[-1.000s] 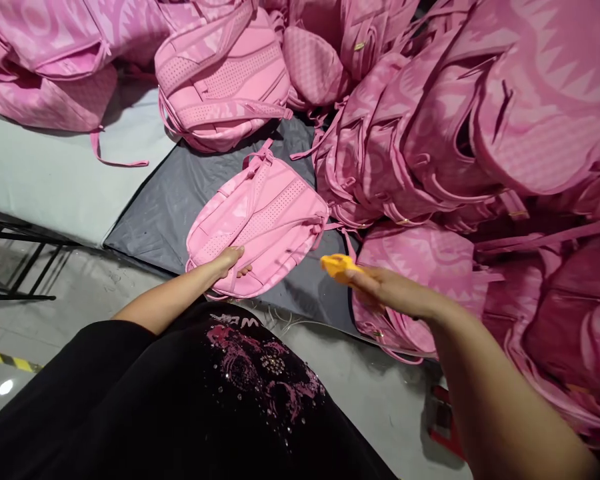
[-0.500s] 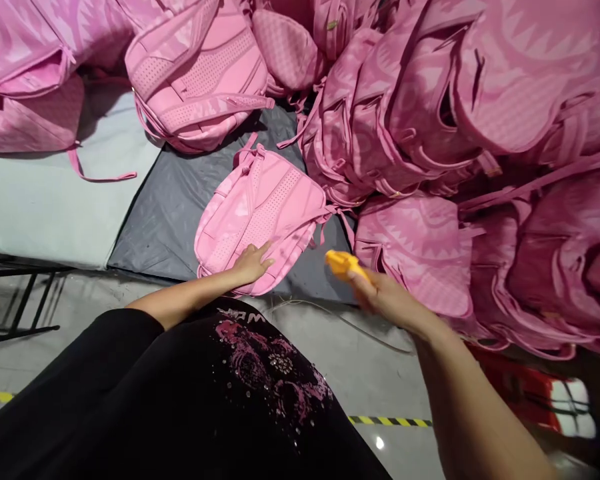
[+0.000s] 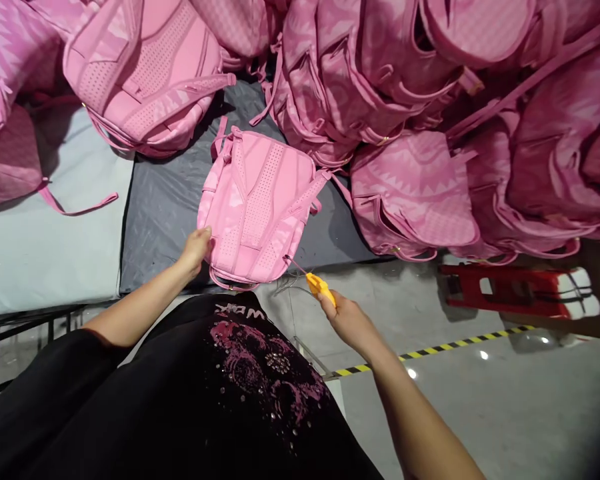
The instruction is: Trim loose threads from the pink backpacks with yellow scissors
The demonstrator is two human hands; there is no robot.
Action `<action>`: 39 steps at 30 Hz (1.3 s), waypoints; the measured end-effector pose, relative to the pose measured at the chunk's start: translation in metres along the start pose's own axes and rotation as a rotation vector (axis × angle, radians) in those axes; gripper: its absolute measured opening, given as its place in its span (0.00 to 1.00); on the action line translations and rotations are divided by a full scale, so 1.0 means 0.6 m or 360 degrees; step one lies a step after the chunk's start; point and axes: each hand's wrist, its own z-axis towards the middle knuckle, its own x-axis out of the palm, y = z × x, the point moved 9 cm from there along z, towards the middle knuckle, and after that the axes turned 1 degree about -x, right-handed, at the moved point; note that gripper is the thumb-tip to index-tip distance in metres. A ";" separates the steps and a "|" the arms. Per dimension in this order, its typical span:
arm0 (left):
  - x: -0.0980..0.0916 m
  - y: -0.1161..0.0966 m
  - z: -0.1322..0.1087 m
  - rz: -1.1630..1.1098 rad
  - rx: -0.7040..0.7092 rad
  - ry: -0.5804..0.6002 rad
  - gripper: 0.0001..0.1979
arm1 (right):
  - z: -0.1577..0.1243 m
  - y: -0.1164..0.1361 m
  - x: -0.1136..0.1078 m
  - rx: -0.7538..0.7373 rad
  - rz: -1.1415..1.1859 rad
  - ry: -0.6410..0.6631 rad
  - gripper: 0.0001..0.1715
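Note:
A pink backpack (image 3: 260, 193) lies on the dark grey covering with its straps and dotted back panel facing up. My left hand (image 3: 196, 250) is closed on the lower left edge of this backpack. In my right hand (image 3: 347, 317) is a yellow-handled tool (image 3: 321, 289), with the fingers wrapped round its grip. From the handle a thin dark shaft reaches to the backpack's lower right edge, by a shoulder strap. The tool's exact kind cannot be made out.
More pink backpacks (image 3: 315, 80) are heaped at the back and right, and another (image 3: 145, 73) lies at the back left. A pale covering (image 3: 70, 260) spreads to the left. Below right, a red object with white ends (image 3: 510, 291) rests on the floor near yellow-black tape (image 3: 440, 347).
My left hand has moved from the backpack's lower middle to its left edge. My right hand has brought the yellow tool to the lower right edge. The backpack has turned slightly; the view has shifted.

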 end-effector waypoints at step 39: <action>0.091 0.066 0.014 -0.0729 -0.0620 0.1212 0.35 | 0.031 0.042 0.130 0.0176 -0.0237 -0.0190 0.27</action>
